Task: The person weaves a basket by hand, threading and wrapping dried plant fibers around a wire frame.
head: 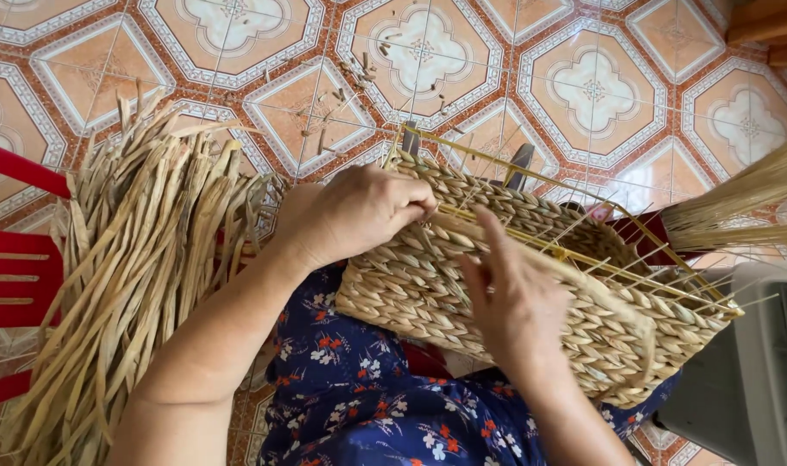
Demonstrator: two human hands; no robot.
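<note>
Left grip (359,211): fingers curled shut on a woven strand (436,226) at the upper edge of the basket (428,285). Right grip (514,293): wide, fingers spread flat against the basket's woven side, holding nothing. Basket: rectangular, plaited from pale dried fibre, built on a yellow wire frame (583,259), resting tilted on a lap in blue floral cloth (367,406), centre of scene. Loose spokes sticking out at the right end. Left: heap of dried fibre strips (134,276) over a red chair (18,276). Far right: bundle of thin straws (747,203). Beneath: patterned tile floor (592,86).
</note>
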